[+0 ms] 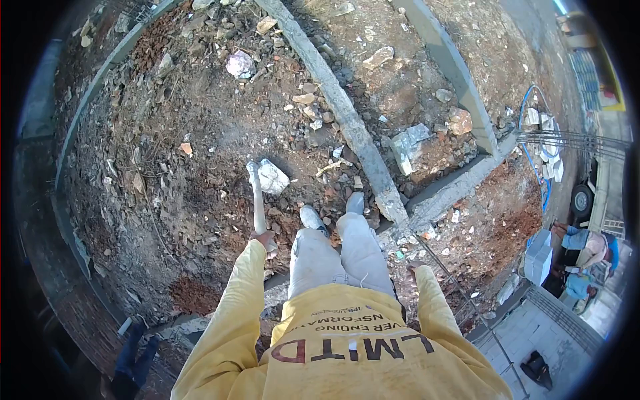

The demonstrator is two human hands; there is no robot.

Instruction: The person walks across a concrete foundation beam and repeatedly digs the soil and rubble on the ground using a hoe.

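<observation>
My left hand (267, 243) is closed round the lower end of a pale hammer handle. The hammer (258, 200) points away from me, its dusty head beside a white stone (273, 177) on the rubble; whether they touch is unclear. My right hand (415, 266) hangs low by my right leg, mostly hidden by the sleeve, so its fingers cannot be made out. Below it a thin rod or line (445, 269) runs slantwise across the ground. My dusty shoes (312, 217) stand just right of the white stone.
Concrete beams (340, 107) cross the rubble ahead and to the right. A large pale rock (410, 143) lies between two of them. Rebar (573, 139) and a blue hose (525, 133) are at the far right, near people (593, 257) and a truck wheel (582, 199). Another person's legs (137, 353) show lower left.
</observation>
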